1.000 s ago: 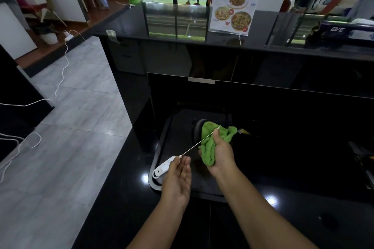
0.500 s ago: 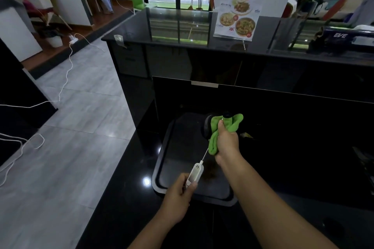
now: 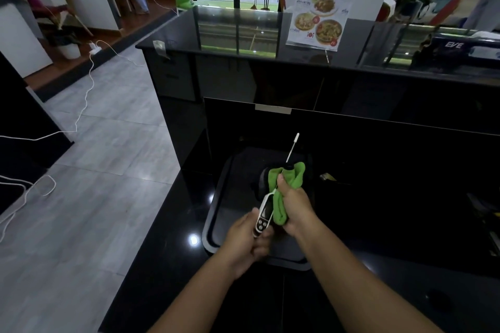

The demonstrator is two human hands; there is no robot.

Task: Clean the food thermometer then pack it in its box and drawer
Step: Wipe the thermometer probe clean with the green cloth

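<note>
My left hand [image 3: 247, 238] grips the white handle of the food thermometer [image 3: 263, 217], whose display and buttons face up. Its thin metal probe runs up and away through the green cloth [image 3: 286, 186], and the probe's white-capped tip [image 3: 296, 137] sticks out beyond the cloth. My right hand [image 3: 293, 205] is closed around the green cloth, pinching it onto the probe close to the handle. Both hands hover over a black tray [image 3: 216, 227] on the black counter. No box or drawer is visible.
A dark round object [image 3: 262, 177] lies on the tray behind the cloth. A small gold-coloured item [image 3: 327, 177] sits to the tray's right. A raised black counter carries a menu sign [image 3: 322, 0]. White cables [image 3: 81, 113] trail over the grey floor at left.
The cloth in my right hand has slid along the probe from its tip towards the handle, baring the tip. My left hand turned the thermometer so the probe points away.
</note>
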